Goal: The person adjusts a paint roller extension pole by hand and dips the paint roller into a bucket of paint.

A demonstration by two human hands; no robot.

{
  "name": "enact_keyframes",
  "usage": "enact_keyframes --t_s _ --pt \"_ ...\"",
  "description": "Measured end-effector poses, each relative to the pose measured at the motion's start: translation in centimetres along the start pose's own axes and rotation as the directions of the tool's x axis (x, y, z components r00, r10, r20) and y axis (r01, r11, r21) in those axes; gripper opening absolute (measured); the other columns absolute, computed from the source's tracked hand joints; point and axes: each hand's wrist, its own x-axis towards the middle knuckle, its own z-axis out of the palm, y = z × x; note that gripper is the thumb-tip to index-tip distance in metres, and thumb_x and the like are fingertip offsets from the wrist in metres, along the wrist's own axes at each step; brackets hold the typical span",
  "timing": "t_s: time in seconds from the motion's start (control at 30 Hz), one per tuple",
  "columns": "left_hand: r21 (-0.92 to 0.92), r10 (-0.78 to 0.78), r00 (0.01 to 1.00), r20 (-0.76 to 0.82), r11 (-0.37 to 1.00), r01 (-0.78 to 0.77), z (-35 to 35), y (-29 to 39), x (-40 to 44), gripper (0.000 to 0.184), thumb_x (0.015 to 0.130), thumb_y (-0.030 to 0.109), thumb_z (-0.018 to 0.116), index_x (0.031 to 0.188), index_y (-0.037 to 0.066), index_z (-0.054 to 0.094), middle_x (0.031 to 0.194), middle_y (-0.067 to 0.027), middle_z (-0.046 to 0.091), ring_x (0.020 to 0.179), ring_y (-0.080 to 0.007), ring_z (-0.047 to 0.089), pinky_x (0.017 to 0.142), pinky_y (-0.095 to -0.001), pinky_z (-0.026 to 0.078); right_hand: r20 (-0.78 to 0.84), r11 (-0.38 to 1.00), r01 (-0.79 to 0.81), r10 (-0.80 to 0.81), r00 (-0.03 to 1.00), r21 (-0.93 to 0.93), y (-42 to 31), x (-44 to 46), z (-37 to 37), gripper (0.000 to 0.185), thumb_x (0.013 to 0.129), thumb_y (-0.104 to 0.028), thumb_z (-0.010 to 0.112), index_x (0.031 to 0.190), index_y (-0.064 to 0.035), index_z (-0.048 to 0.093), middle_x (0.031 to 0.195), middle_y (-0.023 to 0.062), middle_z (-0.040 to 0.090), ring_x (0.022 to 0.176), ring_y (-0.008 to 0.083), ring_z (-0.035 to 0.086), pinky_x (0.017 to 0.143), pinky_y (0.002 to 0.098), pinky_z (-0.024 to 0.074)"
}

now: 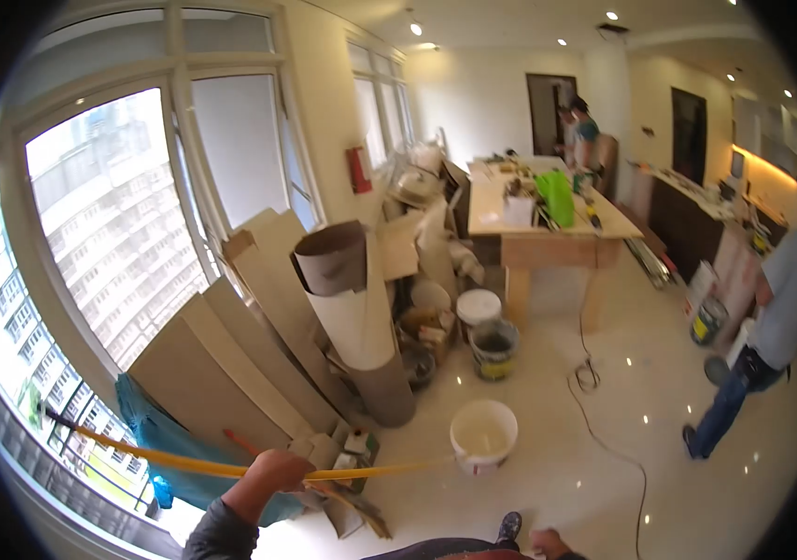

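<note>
My left hand (pixel 279 469), at the end of a dark sleeve, is wrapped around a long yellow pole (pixel 179 459). The pole lies nearly level across my front, its dark end over by the window and its other end blurred near a white bucket (pixel 484 435). A pale material shows inside that bucket, which stands on the floor ahead of me. At the bottom edge is my right hand (pixel 548 541), low beside my shoe (pixel 509 527); its fingers are too small and cut off to read.
Boards (pixel 221 364) and a standing roll (pixel 361 327) lean along the window side. More buckets (pixel 493 347) stand beyond. A cluttered wooden worktable (pixel 529 250) is farther back, with a person (pixel 583 140) behind it. A cable (pixel 594 420) crosses the floor; another person (pixel 781 299) stands right.
</note>
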Motion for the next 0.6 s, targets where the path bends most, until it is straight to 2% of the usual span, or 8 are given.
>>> enact_keyframes --t_s 0.07,0.2,0.37,0.5,0.6 --pt "0.045 -0.012 1.000 0.023 0.999 0.011 -4.3 0.8 2.4 0.039 0.078 0.028 0.076 0.116 0.022 0.069 0.100 -0.0061 0.072 0.097 -0.0297 0.069 0.079 -0.0444 0.055 0.020 0.999 0.008 -0.007 1.000 -0.048 -5.6 1.7 -2.3 0.032 0.089 -0.037 0.070 0.088 -0.0058 0.069 0.071 0.0092 0.064 0.059 0.0230 0.061 0.057 0.0426 0.0534" --pt "0.066 -0.028 0.999 0.026 0.997 0.026 -8.7 3.2 7.0 0.035 0.078 0.028 0.077 0.112 0.018 0.073 0.101 -0.0059 0.073 0.098 -0.0296 0.069 0.078 -0.0458 0.056 0.050 0.985 0.143 -0.139 0.989 -0.098 -17.4 4.4 -8.1 0.030 0.087 -0.035 0.070 0.088 -0.0054 0.069 0.074 0.0103 0.064 0.062 0.0243 0.062 0.059 0.0428 0.0535" --pt "0.112 -0.091 0.982 0.168 0.991 0.072 -18.1 9.0 9.4 0.039 0.077 0.030 0.080 0.111 0.013 0.073 0.105 -0.0070 0.073 0.102 -0.0304 0.069 0.080 -0.0470 0.056 0.064 0.946 0.287 -0.281 0.958 -0.147 -28.0 7.4 -16.2 0.028 0.085 -0.033 0.071 0.089 -0.0049 0.069 0.076 0.0116 0.065 0.066 0.0258 0.063 0.061 0.0429 0.0536" --pt "0.109 -0.109 0.976 0.190 0.990 0.090 -21.4 11.2 12.3 0.044 0.076 0.029 0.083 0.115 0.013 0.072 0.108 -0.0072 0.072 0.103 -0.0309 0.068 0.083 -0.0472 0.056 0.058 0.919 0.352 -0.348 0.936 -0.174 -32.2 9.8 -21.6 0.027 0.084 -0.030 0.072 0.089 -0.0045 0.068 0.078 0.0126 0.065 0.069 0.0270 0.064 0.063 0.0431 0.0538" --pt "0.091 -0.150 0.964 0.221 0.987 0.132 -23.9 13.3 12.6 0.046 0.075 0.029 0.083 0.117 0.013 0.071 0.111 -0.0069 0.072 0.104 -0.0311 0.068 0.084 -0.0478 0.055 0.046 0.915 0.354 -0.352 0.935 -0.193 -31.5 12.2 -24.4 0.026 0.082 -0.029 0.072 0.090 -0.0042 0.068 0.080 0.0134 0.065 0.071 0.0279 0.064 0.065 0.0432 0.0538"
